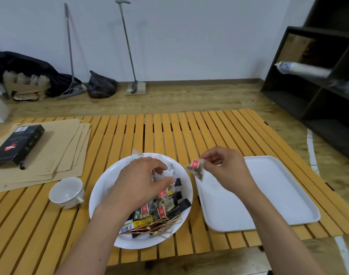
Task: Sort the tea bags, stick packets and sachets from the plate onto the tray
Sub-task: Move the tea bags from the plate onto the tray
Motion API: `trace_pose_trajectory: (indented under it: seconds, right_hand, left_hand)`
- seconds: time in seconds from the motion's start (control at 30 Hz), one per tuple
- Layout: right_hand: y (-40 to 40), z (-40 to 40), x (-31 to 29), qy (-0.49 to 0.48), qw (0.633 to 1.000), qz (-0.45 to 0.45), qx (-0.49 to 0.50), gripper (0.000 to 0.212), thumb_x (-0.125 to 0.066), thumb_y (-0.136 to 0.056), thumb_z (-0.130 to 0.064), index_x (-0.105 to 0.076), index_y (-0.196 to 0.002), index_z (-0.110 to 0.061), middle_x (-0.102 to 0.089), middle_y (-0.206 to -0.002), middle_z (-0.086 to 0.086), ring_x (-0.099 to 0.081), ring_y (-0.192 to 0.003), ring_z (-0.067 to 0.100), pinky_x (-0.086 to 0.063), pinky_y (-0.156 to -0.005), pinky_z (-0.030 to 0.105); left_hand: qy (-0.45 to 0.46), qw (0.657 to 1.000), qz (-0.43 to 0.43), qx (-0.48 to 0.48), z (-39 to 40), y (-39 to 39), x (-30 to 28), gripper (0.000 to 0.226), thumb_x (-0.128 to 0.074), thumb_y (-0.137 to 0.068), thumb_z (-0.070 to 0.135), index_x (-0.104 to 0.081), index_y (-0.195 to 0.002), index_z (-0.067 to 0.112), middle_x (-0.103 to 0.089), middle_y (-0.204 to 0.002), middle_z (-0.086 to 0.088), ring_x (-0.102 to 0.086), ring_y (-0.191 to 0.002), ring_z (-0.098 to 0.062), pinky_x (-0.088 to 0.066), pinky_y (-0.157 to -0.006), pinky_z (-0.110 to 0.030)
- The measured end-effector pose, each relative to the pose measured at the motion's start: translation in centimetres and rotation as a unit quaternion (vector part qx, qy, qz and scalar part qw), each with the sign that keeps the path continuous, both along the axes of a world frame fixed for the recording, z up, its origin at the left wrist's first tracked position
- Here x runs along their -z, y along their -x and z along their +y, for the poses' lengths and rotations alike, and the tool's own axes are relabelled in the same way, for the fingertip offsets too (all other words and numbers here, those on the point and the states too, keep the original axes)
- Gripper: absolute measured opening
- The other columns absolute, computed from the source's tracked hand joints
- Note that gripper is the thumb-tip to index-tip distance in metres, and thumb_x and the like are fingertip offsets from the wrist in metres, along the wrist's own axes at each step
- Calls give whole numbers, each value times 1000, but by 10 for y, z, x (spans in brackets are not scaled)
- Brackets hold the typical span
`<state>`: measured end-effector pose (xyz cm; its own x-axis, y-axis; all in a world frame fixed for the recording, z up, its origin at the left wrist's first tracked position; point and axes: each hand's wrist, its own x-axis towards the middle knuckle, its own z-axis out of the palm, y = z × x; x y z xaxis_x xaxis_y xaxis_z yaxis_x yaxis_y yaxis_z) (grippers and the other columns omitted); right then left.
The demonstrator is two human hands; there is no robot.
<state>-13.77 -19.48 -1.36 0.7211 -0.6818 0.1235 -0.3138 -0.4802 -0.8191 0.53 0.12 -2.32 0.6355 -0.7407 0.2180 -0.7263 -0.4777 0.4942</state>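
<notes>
two hands work at once over the slatted table [189,132]. right hand [227,171] pinches a tea bag [196,168] by its upper edge, so the bag hangs free between plate [102,195] and tray [278,185], just above the tray's near-left rim, likely for release there. left hand [137,183] curls its fingers into the packets heaped on the plate; whether it grips one cannot be told. the tray surface appears bare.
</notes>
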Motion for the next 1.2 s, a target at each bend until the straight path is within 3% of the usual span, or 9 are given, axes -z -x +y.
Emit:
trace_pose_trajectory:
  seconds: [0.1,0.2,0.4,0.63,0.77,0.97,1.03,1.13,1.2]
  right_hand:
    - [7,-18,6,40,999,21,22,13,-76,-83,-14,-72,-82,-27,-72,-80,-11,-68,-81,5,-55,-71,26]
    - [2,-27,24,70,995,72,6,19,-71,-87,-12,-70,-82,-30,-72,-81,-13,-68,-85,4,-59,-77,33]
    - [-10,-33,43,76,993,95,-11,25,-72,-87,-9,-68,-102,-28,-70,-92,-13,-66,-89,4,-59,-82,34]
    - [-6,-40,54,77,975,207,-29,44,-84,-78,-28,-62,-116,-32,-63,-107,-14,-64,-90,11,-57,-74,33]
    - [-18,-39,61,90,978,187,-3,41,-79,-83,-22,-64,-121,-25,-66,-107,-10,-63,-89,13,-58,-76,35]
    - [-16,-32,44,123,972,200,15,50,-81,-82,-35,-62,-127,-26,-65,-115,-11,-63,-95,13,-58,-79,36]
    - [-14,-22,30,136,976,169,13,47,-80,-82,-32,-63,-125,-28,-65,-116,-13,-64,-90,10,-58,-77,36]
    - [-12,6,13,71,994,73,-27,32,-77,-83,-23,-69,-113,-30,-70,-103,-16,-66,-80,5,-58,-72,29]
    - [-14,27,6,-15,997,42,-71,24,-80,-84,-29,-72,-106,-30,-72,-96,-14,-66,-79,5,-55,-70,22]
  left_hand:
    - [-24,1000,7,-3,-1,-2,3,36,-74,-82,50,-71,-116,37,-70,-101,20,-61,-92,0,-53,-85,-27]
    - [-29,999,9,-9,-3,-5,5,31,-72,-86,42,-73,-116,35,-72,-99,19,-62,-89,0,-53,-83,-26]
    - [-39,999,0,-13,-6,-5,4,22,-68,-90,37,-75,-111,35,-75,-100,15,-64,-88,-3,-52,-79,-27]
    - [-32,999,10,-17,-5,-8,7,11,-67,-91,34,-76,-97,36,-73,-86,18,-64,-81,-3,-55,-74,-32]
    - [5,999,29,-20,-2,-8,6,9,-69,-90,33,-75,-95,36,-71,-86,22,-63,-81,0,-53,-75,-28]
    - [26,998,52,-21,1,-11,8,7,-71,-89,35,-76,-94,36,-71,-86,24,-64,-82,3,-55,-77,-29]
    - [43,996,73,-18,0,-13,7,4,-72,-89,33,-76,-91,35,-72,-85,23,-65,-83,1,-56,-80,-30]
    - [76,993,91,-16,-2,-12,4,6,-72,-91,27,-75,-89,33,-74,-84,19,-66,-83,0,-56,-81,-30]
    - [98,990,99,-17,-3,-9,2,7,-72,-91,26,-74,-89,32,-74,-83,17,-66,-83,0,-55,-79,-28]
